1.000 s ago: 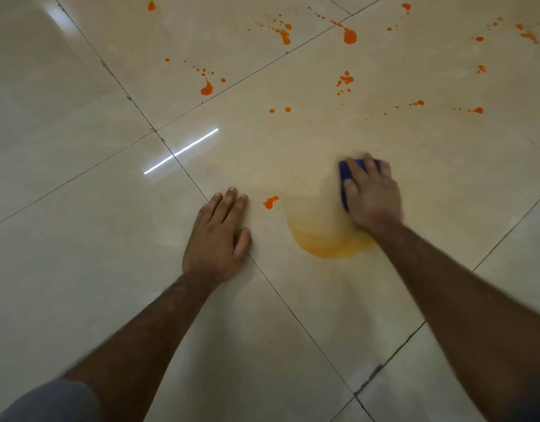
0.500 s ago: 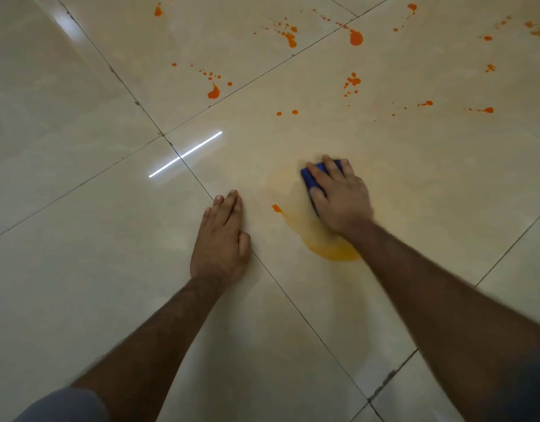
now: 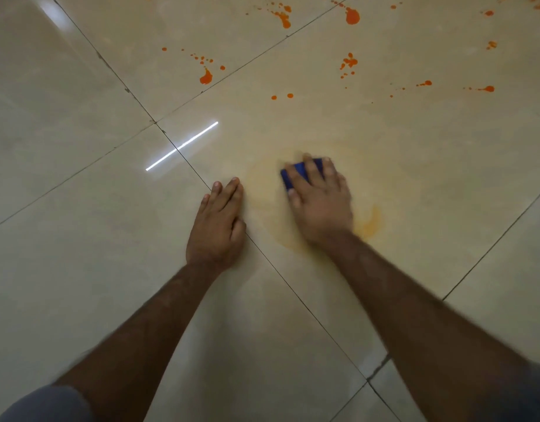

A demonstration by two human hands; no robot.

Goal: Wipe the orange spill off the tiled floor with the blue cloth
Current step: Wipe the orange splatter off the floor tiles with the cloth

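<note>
**Blue cloth pressed flat on a smeared orange patch**

The fingers (image 3: 311, 175) of the right hand (image 3: 320, 205) lie spread and slightly curled over the blue cloth (image 3: 299, 172), pressing it down onto the floor rather than pinching it. Only a small part of the cloth shows — a dark blue folded wad peeking out between and ahead of the fingers, its edges blurred. The rest is hidden under the palm.

Around that hand the orange spill (image 3: 369, 223) looks thin and washed out: a pale yellowish film spread in a rough circle, with a stronger orange arc just to the right of the wrist and another faint curve below the palm.

The left hand (image 3: 217, 226) rests flat on the tiled floor (image 3: 80, 254), fingers straight and held together, gripping nothing. It sits just beside the smeared patch, over a dark grout line (image 3: 293, 287) that runs diagonally between the two forearms.

Farther out, toward the top of the view, bright orange splatters (image 3: 206, 77) dot the cream tiles — drops, a larger blob (image 3: 352, 16) and scattered specks, all vivid and well apart from the cloth. A white streak of reflected light (image 3: 182, 146) crosses the glossy tile to the left. Grey sleeves (image 3: 43, 403) show at the bottom corners.
</note>
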